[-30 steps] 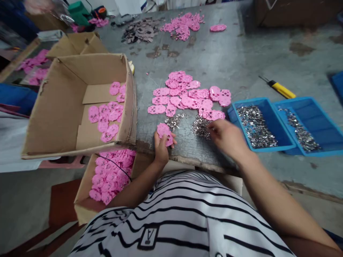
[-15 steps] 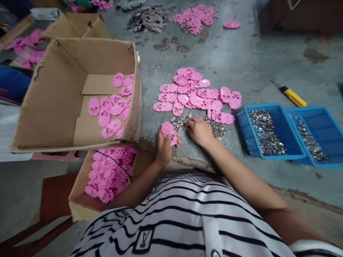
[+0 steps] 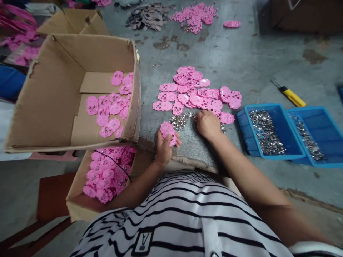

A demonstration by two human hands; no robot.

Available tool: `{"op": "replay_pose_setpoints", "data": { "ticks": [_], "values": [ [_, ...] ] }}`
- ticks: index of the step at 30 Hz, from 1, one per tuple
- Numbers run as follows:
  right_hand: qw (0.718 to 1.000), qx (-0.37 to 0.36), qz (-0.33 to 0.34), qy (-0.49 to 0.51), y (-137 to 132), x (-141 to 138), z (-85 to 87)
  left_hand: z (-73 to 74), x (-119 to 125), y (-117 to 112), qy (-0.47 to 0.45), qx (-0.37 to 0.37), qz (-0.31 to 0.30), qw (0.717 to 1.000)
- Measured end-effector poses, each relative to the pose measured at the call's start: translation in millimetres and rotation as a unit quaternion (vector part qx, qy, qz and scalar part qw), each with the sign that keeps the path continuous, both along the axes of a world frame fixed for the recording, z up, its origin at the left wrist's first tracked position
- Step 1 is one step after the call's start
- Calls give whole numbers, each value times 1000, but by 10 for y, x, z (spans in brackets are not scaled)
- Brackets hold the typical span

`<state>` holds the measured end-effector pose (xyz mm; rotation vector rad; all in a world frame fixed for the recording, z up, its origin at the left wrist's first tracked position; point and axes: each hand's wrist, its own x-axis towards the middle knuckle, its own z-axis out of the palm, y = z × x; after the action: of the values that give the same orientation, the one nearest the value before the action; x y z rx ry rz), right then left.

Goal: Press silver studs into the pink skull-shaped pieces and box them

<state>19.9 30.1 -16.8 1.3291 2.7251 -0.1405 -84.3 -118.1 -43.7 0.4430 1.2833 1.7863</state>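
At the table's near edge, my left hand (image 3: 164, 147) is closed on a pink plastic piece (image 3: 168, 131) with a scalloped outline and holes. My right hand (image 3: 208, 125) rests on the table to its right, fingers curled down among small shiny metal parts; what its fingertips pinch, if anything, is hidden. A heap of these metal parts (image 3: 181, 121) lies between the two hands, and more show just beyond the right wrist. Just behind the hands is a loose pile of similar pink pieces (image 3: 197, 100), several overlapping.
Left stands a cardboard box (image 3: 64, 57) with some pink pieces inside; a lower box (image 3: 77, 200) is heaped with them. Two blue trays (image 3: 270, 156) of metal parts sit right, near a yellow-handled tool (image 3: 294, 97). Grey pieces (image 3: 150, 16) and small pink parts (image 3: 194, 16) lie farther back.
My right hand has shifted right, from the left metal heap to the right one, now mostly covering it. The left hand keeps hold of the pink piece, nearly still.
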Motion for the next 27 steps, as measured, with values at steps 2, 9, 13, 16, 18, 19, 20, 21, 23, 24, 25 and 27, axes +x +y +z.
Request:
{"op": "replay_pose_setpoints", "data": {
  "ticks": [2, 9, 13, 16, 18, 19, 20, 21, 23, 24, 25, 27],
  "values": [
    [1000, 2, -2, 8, 4, -8, 11, -1, 1, 0, 0, -2, 0, 1000],
    [1000, -17, 11, 3, 0, -87, 50, -3, -8, -5, 3, 10, -2, 1000],
    [1000, -20, 13, 8, -7, -88, 46, -3, -2, -6, -5, 0, 0, 1000],
    [1000, -19, 12, 12, -9, -84, 51, -9, 3, -3, -12, 8, 3, 1000],
    [1000, -17, 20, 11, -15, -95, 54, -13, 3, -2, -16, 16, 2, 1000],
    [999, -16, 26, 11, -20, -103, 54, -13, 3, -1, -17, 18, 1, 1000],
    [999, -14, 29, 11, -27, -111, 52, -13, 2, -1, -17, 19, 0, 1000],
    [999, -13, 31, 12, -34, -116, 49, -13, 2, -1, -17, 17, -1, 1000],
    [999, -13, 35, 11, -53, -117, 43, -11, 2, -1, -15, 12, -3, 1000],
    [999, -16, 36, 10, -64, -110, 41, -11, 2, -2, -13, 10, -3, 1000],
    [999, -19, 35, 10, -74, -101, 40, -11, 3, -2, -11, 10, -4, 1000],
    [999, -32, 28, 25, -94, -72, 41, -11, 4, -3, -5, 12, -5, 1000]
  ]
}}
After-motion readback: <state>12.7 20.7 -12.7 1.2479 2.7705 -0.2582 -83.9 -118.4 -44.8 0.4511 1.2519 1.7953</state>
